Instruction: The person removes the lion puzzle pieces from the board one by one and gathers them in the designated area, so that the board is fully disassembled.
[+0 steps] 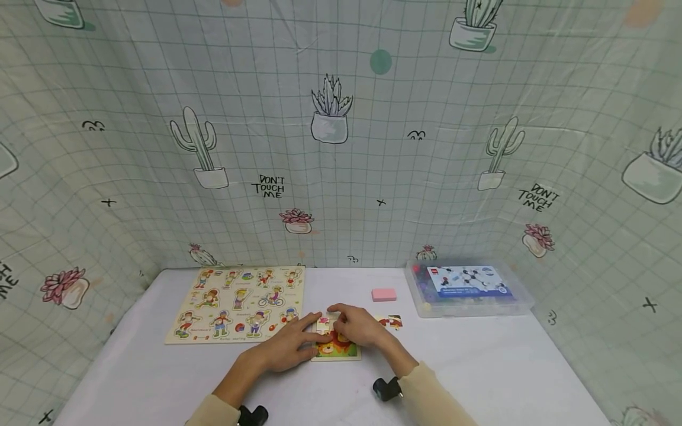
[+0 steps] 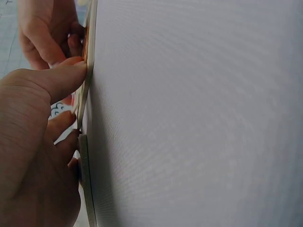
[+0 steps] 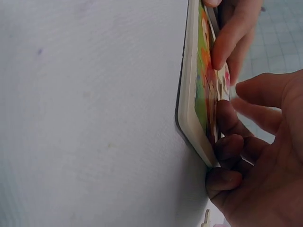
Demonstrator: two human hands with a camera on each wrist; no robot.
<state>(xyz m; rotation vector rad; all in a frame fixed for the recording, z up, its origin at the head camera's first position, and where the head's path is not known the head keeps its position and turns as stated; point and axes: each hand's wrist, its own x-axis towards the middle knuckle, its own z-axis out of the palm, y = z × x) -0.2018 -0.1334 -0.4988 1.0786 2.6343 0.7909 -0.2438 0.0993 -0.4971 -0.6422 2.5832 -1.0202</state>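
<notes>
A small lion jigsaw puzzle (image 1: 337, 353) in a pale tray lies flat at the front middle of the table. My left hand (image 1: 290, 348) reaches in from its left, thumb and fingers laid on the puzzle's left part; its thumb (image 2: 66, 78) touches the edge in the left wrist view. Over the upper right part is my right hand (image 1: 362, 326), some fingertips bent against the board and the index finger stretched leftward. The right wrist view shows the puzzle's orange and green side (image 3: 202, 85) beside these bent fingers (image 3: 229, 146). No piece shows between them; the hands cover part of the picture.
A wooden board of sports figures (image 1: 229, 305) lies close on the left. Behind the right hand are a red vehicle piece (image 1: 394, 322) and a pink block (image 1: 384, 294). A clear plastic case (image 1: 469, 290) stands at the back right, before the patterned cloth backdrop (image 1: 341, 177).
</notes>
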